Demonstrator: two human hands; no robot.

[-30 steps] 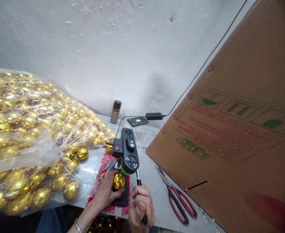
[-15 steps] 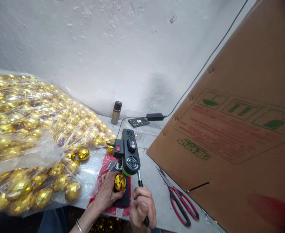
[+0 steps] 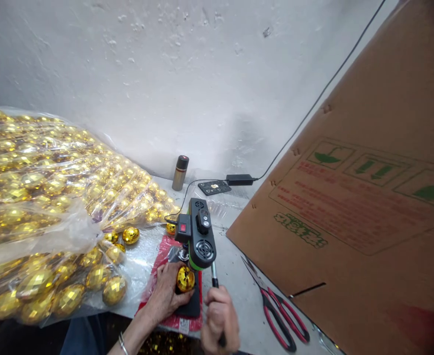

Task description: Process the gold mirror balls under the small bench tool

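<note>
A shiny gold faceted ball (image 3: 185,279) rests on the black base plate (image 3: 189,308) of a small bench drill press. My left hand (image 3: 167,291) is closed around the ball from the left, with the thumb along its near side. Over the far right of the ball stands the machine's black head (image 3: 202,234), with round vents and a red switch box on its left. Its bit is hidden from me. My right hand (image 3: 220,320) wraps round the black grip of the metal lever (image 3: 214,273) at the machine's right.
Clear plastic bags of gold balls (image 3: 65,172) fill the left side. Red-handled scissors (image 3: 279,315) lie right, beside a large cardboard box (image 3: 350,197). Behind stand a dark-capped bottle (image 3: 180,173), a phone-like black slab (image 3: 214,187) and a power adapter (image 3: 239,179). Red plastic (image 3: 161,254) lies under the machine.
The whole view has shifted slightly, moving everything a little to the right. Both hands keep their holds on the ball and the lever; the right fist looks slightly lower and more turned.
</note>
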